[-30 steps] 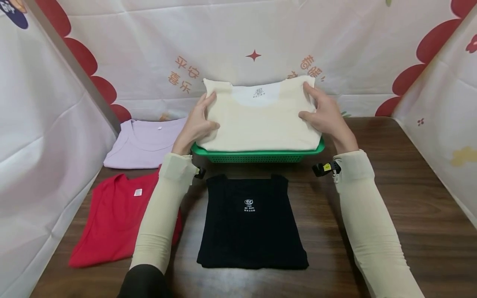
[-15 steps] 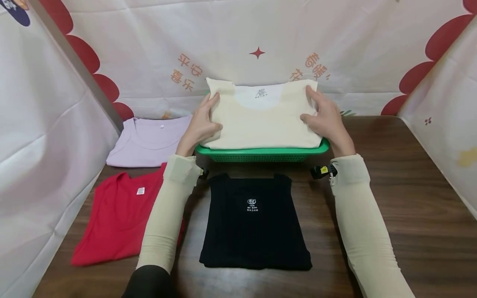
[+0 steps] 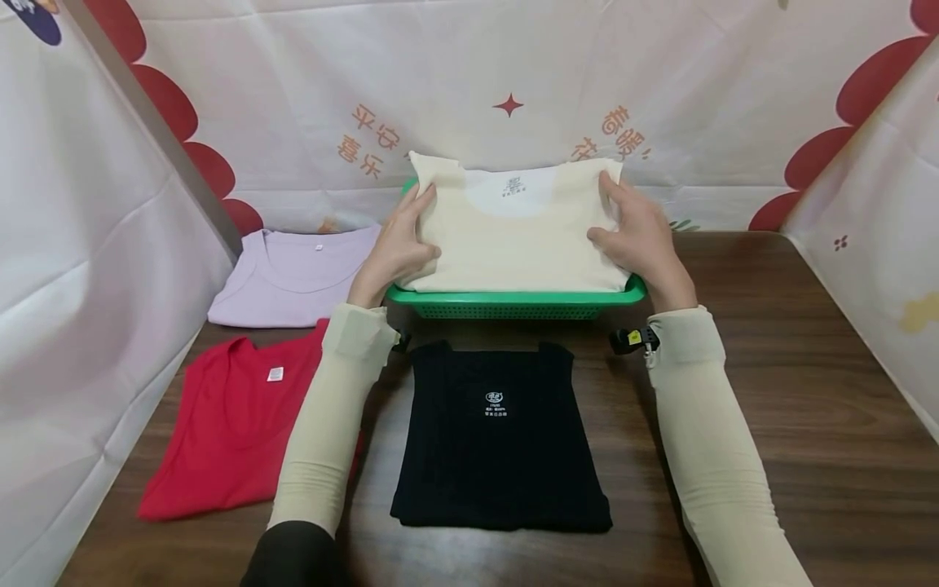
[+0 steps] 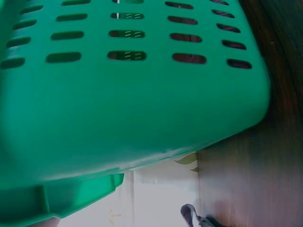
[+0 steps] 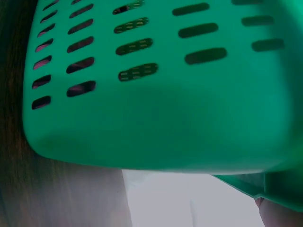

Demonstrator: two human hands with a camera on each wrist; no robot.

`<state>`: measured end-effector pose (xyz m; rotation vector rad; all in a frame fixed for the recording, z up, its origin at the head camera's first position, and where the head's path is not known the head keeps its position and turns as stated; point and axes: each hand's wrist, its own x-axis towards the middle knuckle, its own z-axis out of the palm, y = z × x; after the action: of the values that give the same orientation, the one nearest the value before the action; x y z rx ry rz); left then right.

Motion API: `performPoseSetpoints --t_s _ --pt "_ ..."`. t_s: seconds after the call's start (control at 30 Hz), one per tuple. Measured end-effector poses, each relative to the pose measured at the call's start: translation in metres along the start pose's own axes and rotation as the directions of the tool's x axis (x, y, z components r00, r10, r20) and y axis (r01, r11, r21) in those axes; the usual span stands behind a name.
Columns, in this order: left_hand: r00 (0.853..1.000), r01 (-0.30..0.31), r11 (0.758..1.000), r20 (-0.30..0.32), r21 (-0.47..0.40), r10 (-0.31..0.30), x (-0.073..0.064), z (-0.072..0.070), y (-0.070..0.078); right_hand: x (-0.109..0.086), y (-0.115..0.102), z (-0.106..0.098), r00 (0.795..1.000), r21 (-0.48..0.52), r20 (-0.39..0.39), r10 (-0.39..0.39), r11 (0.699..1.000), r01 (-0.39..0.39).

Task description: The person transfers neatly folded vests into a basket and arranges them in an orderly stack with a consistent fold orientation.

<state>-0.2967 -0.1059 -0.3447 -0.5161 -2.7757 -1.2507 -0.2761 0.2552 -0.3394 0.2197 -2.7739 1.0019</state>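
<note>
Barely any change over the last second: left hand and right hand still grip the side edges of the folded cream fabric shirt in the slotted green plastic basket; shirt seems placed, not yet released.

In your right wrist view you can see, very near, the smooth wall of a green plastic basket with a rounded corner, and its rows of oblong slots show dark and pinkish tones behind. At the left you find a dark brown wooden table, beside it a bright whitish backdrop, and at the lower right the basket's projecting green rim.
</note>
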Motion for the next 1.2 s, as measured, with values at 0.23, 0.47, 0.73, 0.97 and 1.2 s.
performPoseSetpoints --t_s 0.23,0.47,0.73,0.97,1.2 --pt "1.000 -0.010 0.999 0.003 0.031 0.010 -0.0009 0.0017 -0.0004 0.0003 0.0002 0.0009 0.999 -0.083 0.033 0.001 0.997 0.001" --pt "1.000 -0.014 0.996 0.017 0.091 0.013 -0.0011 0.0025 0.0002 0.0012 -0.0019 0.0031 0.999 -0.189 0.040 -0.006 0.982 0.013" --pt "0.999 -0.021 0.990 0.033 0.139 0.017 0.0005 0.0028 0.0008 0.0006 -0.0049 0.0029 0.999 -0.247 0.043 0.008 0.969 0.003" --pt "0.999 -0.028 0.989 0.042 0.147 0.022 -0.0001 0.0029 0.0011 0.0001 -0.0055 0.0039 0.999 -0.248 0.034 0.029 0.969 -0.020" --pt "0.999 -0.013 0.985 0.051 0.172 0.004 -0.0012 0.0029 0.0009 -0.0014 -0.0056 0.0039 0.999 -0.252 0.034 0.029 0.968 -0.019"
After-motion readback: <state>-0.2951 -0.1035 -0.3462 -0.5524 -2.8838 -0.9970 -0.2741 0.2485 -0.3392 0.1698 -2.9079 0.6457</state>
